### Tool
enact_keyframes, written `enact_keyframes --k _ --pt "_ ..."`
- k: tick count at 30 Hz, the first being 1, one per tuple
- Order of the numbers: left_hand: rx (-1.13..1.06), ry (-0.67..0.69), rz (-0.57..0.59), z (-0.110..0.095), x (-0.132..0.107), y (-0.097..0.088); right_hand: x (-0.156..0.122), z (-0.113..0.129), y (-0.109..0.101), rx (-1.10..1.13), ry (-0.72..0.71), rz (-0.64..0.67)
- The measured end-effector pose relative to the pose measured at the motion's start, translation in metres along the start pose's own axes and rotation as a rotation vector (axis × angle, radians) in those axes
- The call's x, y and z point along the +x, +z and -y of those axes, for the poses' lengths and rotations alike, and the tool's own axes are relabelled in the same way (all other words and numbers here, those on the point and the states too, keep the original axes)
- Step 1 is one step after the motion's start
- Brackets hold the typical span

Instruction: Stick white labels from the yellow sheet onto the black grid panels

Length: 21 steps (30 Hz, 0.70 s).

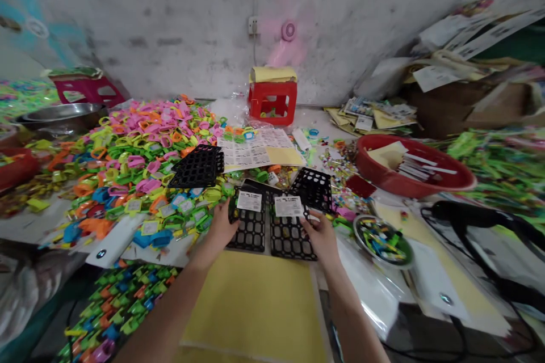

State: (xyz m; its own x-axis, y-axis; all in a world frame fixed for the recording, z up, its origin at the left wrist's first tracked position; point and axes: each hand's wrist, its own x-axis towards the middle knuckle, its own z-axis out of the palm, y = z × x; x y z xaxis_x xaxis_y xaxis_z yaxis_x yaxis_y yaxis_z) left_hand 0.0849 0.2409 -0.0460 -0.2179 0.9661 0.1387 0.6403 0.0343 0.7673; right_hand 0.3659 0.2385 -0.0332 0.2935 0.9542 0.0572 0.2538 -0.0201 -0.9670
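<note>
Two black plastic grid trays lie side by side in front of me, each with a white printed label across its far part. My left hand (pixel 223 228) grips the outer edge of the left grid tray (pixel 249 241), thumb on top. At the outer edge of the right grid tray (pixel 293 245), my right hand (pixel 322 233) has its thumb and fingers closed on the rim. A yellow sheet (pixel 255 306) lies just below the trays, between my forearms. Behind them rest more black grid trays (pixel 198 165) and a sheet of printed labels (pixel 251 150).
Colourful plastic pieces (pixel 149 142) are heaped to the left. A red basin (pixel 451 178) with white strips and a metal bowl (pixel 406 264) of small parts stand right. A red stool (pixel 272 103) stands by the wall before a pink fan (pixel 288 31). Cables hang at lower right.
</note>
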Motion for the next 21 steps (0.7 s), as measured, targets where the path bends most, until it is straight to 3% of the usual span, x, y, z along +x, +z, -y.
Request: enact_keyframes --k 3,5,8,12,15,18,21 --pt "-0.250 -0.130 0.013 0.001 0.003 0.000 -0.003 0.009 -0.001 0.249 0.100 -0.029" --pt "-0.440 -0.227 0.043 -0.002 0.004 0.001 -0.005 0.013 0.012 0.327 0.144 -0.019" --pt "-0.576 -0.300 0.094 -0.008 0.004 0.001 -0.006 0.011 0.049 0.188 0.108 0.058" --pt "-0.663 -0.266 0.172 -0.018 0.001 0.003 -0.010 0.008 0.087 0.043 0.051 0.054" --pt "-0.707 -0.226 0.174 -0.027 -0.003 0.001 -0.024 0.013 0.089 -0.028 -0.032 0.029" --pt "-0.716 -0.190 0.134 -0.045 -0.011 -0.007 -0.051 0.028 0.079 -0.135 -0.245 0.012" --pt "-0.674 -0.106 0.155 -0.077 -0.023 -0.021 -0.079 0.051 0.070 -0.079 -0.296 0.163"
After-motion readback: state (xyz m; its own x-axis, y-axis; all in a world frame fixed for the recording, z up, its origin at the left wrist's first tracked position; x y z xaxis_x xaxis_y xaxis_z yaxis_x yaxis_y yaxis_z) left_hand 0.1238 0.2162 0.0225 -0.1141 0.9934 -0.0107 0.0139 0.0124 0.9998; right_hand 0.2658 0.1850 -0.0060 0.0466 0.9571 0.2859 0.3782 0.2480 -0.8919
